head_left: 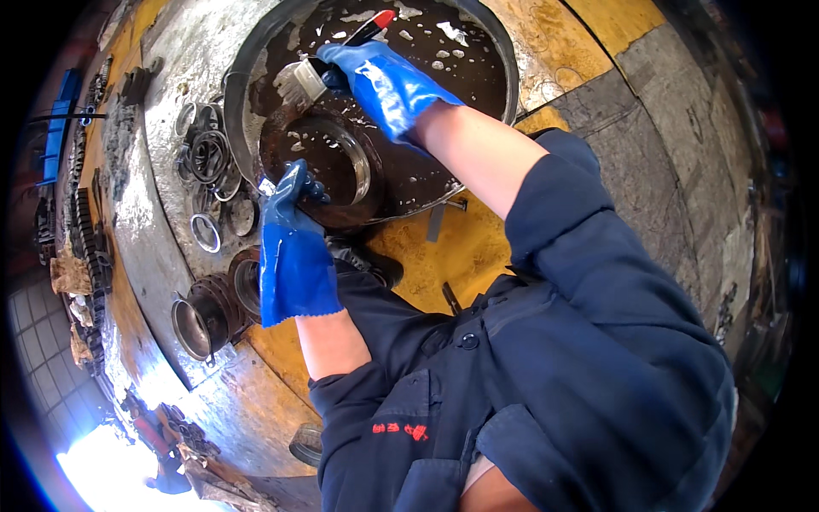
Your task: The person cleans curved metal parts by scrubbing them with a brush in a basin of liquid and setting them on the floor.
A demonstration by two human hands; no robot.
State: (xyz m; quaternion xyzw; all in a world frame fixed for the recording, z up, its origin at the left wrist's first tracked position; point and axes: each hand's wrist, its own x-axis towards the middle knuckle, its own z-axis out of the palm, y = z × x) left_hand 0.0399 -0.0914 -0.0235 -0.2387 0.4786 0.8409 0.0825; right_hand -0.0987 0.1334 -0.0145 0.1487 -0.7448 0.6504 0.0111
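Note:
Blue rubber gloves cover both my hands. My right hand (pixel 380 85) is closed around a flat paintbrush (pixel 300 83) with pale bristles and a black handle tipped in red. Those bristles are over the dark, foam-flecked liquid in a round black tub (pixel 511 72). Inside the tub, near its closest edge, a dark, wet metal ring (pixel 364 175) is tilted, its inner wall shiny. My left hand (pixel 294 230) grips the ring's left side, fingers curled over the rim. The brush is apart from the ring, above and left of it. The ring's lower part is hard to make out.
Left of the tub lie several loose metal rings (pixel 206 232) and a pile of dark rings (pixel 207 156). Dark cylindrical metal parts (pixel 201 327) stand by my left forearm. A blue rack (pixel 58 128) is at far left. Bright glare covers the lower left.

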